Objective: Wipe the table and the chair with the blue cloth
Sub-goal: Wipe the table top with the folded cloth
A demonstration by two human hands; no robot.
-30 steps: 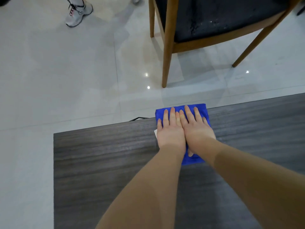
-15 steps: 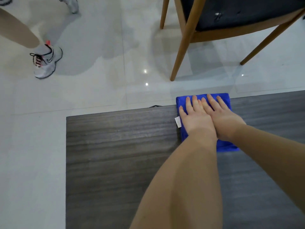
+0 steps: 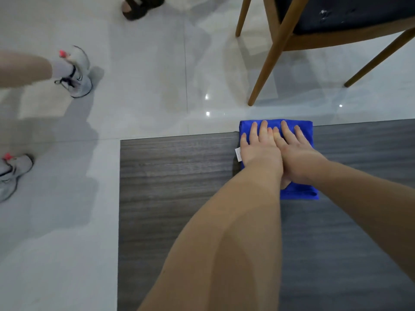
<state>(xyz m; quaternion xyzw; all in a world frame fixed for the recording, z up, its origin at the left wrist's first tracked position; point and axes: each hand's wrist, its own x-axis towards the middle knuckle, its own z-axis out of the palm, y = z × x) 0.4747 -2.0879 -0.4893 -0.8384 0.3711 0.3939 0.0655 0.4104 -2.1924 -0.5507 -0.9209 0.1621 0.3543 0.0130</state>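
A folded blue cloth (image 3: 301, 193) lies on the dark wood-grain table (image 3: 179, 176), its far end reaching the table's far edge. My left hand (image 3: 260, 151) and my right hand (image 3: 296, 158) lie side by side on top of it, fingers straight and pressing down flat. A small white tag sticks out at the cloth's left side. Beyond the table stands a wooden chair (image 3: 276, 52) with a dark seat that carries light specks.
The table's left edge runs down the frame, with pale glossy floor tiles beyond. Another person's grey sneakers (image 3: 77, 72) and leg stand on the floor at the left. A foot in a dark sandal (image 3: 141, 6) is at the top.
Both hands have slid the cloth to the right along the table's far edge. The person in sneakers has walked further into view at the left.
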